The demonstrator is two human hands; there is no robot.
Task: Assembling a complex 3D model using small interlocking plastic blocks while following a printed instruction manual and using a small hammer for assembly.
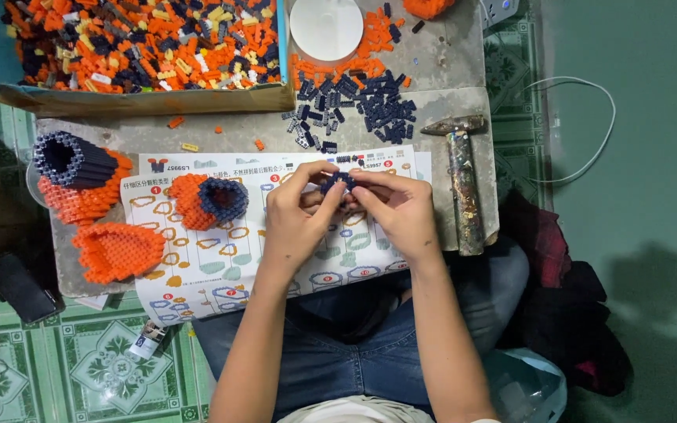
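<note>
My left hand (298, 219) and my right hand (401, 210) meet over a printed instruction sheet (197, 274) and together pinch a small dark blue ring of tiny bricks (338, 182). Both sets of fingertips close on it from either side. To the left on the sheet lies an orange and dark blue built piece (209, 201). A pile of loose dark blue bricks (362, 102) sits just beyond my hands on the grey board (237, 129).
A cardboard box (143, 47) of mixed orange, blue and yellow bricks stands at the back left. Two larger built pieces, an orange-blue one (80, 176) and a flat orange one (117, 249), lie at the left. A hammer (464, 188) rests on the right, a white lid (326, 27) behind.
</note>
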